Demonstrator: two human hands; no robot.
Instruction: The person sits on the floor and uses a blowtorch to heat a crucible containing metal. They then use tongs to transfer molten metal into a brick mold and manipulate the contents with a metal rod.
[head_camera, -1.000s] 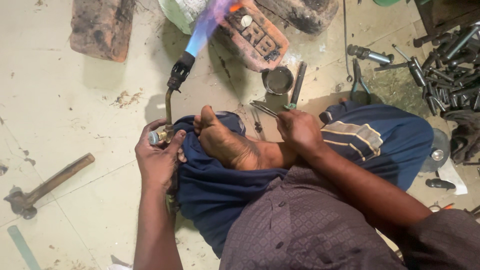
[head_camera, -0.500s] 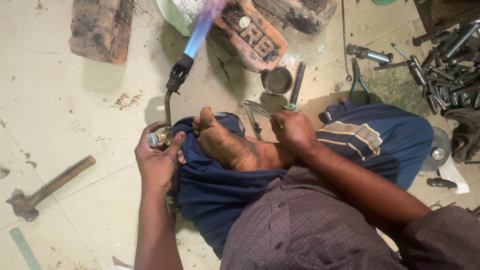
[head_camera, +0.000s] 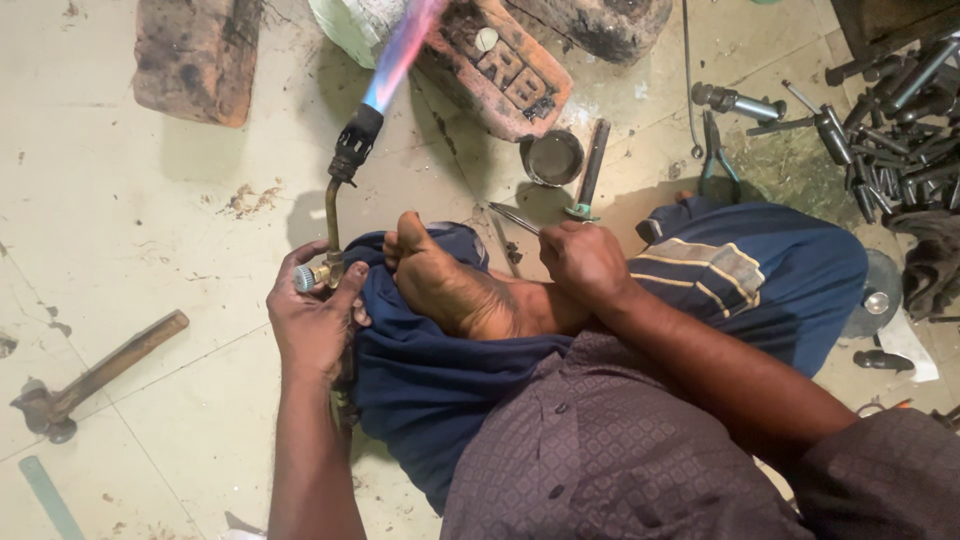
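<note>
Heating step in hand: left hand (head_camera: 318, 318) clenched round the gas torch (head_camera: 340, 190) at its valve, flame on the small metal piece (head_camera: 486, 39) atop the brick (head_camera: 500, 65); right hand (head_camera: 583, 262) pinching tweezers (head_camera: 515, 218); next likely needs steady aim.

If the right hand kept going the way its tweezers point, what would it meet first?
The right hand and its thin metal tweezers point up-left. Probably the embossed red brick under the blue torch flame, though depth is unclear.
</note>
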